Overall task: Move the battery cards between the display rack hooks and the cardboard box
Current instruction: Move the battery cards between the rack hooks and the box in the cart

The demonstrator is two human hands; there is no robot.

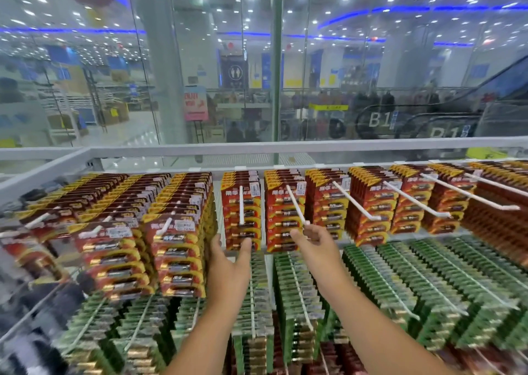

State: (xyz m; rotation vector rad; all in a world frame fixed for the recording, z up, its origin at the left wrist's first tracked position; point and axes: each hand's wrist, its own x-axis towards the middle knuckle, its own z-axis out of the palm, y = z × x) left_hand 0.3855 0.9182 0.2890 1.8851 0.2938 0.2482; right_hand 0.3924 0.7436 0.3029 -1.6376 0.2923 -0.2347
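Here two hands, left hand [228, 263] and right hand [314, 243], reach open-fingered toward red battery cards [243, 211].

Battery cards [241, 203] are hanging in side-by-side stacks on the hooks [241, 204] of the display rack [257, 150], running from 9 o'clock to 3 o'clock. A second row of cards [297, 289] is hanging directly below, toward 6 o'clock. The left hand [228, 263] is reaching at 12 o'clock under one stack; the right hand [313, 241] is sitting just beside it at 1 o'clock, below the neighbouring hook [295, 204]. A glass wall [200, 74] is standing behind the rack.
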